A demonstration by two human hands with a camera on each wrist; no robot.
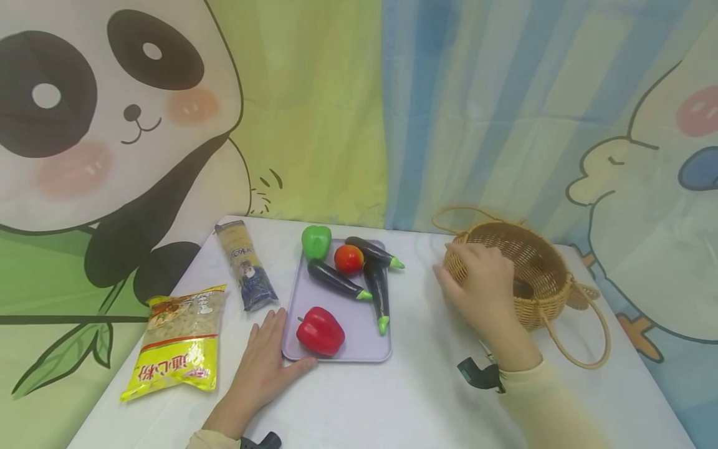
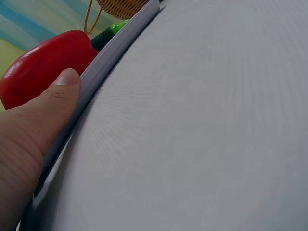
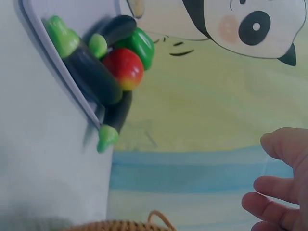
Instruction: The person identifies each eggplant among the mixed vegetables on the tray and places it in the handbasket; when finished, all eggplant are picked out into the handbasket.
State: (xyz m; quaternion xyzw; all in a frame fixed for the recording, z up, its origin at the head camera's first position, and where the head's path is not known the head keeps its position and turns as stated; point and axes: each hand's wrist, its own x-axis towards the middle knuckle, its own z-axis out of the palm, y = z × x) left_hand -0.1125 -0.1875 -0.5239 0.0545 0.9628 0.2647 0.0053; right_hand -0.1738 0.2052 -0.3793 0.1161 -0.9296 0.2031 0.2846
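My left hand lies at the near left corner of a pale lilac tray, fingers straight. Its thumb rests along the tray's edge beside a red bell pepper. Farther up the tray are a green bell pepper, a tomato and three eggplants, one poking past the far right edge. Over the left rim of a wicker basket hovers my right hand, its fingers loosely bent with nothing between them in the right wrist view. Something dark sits inside the basket, partly hidden by the hand.
Left of the tray lie a yellow bag of pasta and a slim blue-ended packet. The basket has looped handles sticking out over the white table. A curtain with cartoon animals hangs behind.
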